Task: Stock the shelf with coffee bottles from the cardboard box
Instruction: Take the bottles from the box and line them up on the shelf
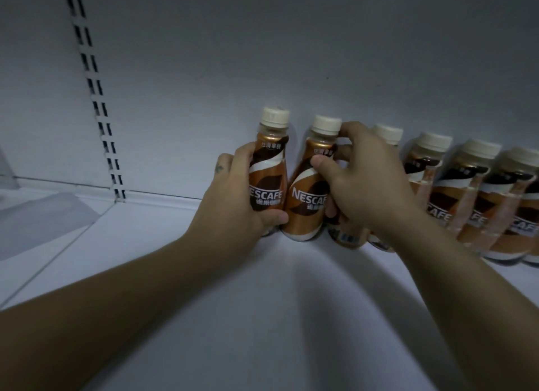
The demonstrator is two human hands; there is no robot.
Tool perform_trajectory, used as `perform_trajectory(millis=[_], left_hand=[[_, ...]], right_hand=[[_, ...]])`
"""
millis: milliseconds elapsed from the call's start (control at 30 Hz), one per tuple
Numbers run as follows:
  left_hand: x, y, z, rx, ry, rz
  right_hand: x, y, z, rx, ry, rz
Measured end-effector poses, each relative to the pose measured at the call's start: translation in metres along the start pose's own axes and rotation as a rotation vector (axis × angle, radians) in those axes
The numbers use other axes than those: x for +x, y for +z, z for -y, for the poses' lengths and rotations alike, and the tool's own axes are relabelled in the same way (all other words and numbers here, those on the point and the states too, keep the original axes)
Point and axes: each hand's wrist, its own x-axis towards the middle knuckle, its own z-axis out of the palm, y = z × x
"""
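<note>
Standing upright, caps up, two coffee bottles (268, 175) held by both hands.

"nescafe" on leftmost bottle (268, 169), second bottle (309, 186), partly on others

Dim, bluish light with heavy vignetting toward the corners. Soft arm shadows fall on the shelf (291, 303) at 6 o'clock. Bottles (472, 201) at 3 o'clock are blurred; the wide lens bends the edges.
</note>
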Motion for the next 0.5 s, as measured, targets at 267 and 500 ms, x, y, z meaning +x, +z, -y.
perform_trajectory(millis=[267,500], left_hand=[[0.001,-0.004,-0.004,0.172,0.037,0.016],[0.011,-0.013,-0.046,0.403,0.412,-0.237]], right_hand=[[-0.013,-0.01,0.011,-0.136,-0.065,-0.091],[-0.017,-0.089,-0.021,0.066,-0.05,-0.537]])
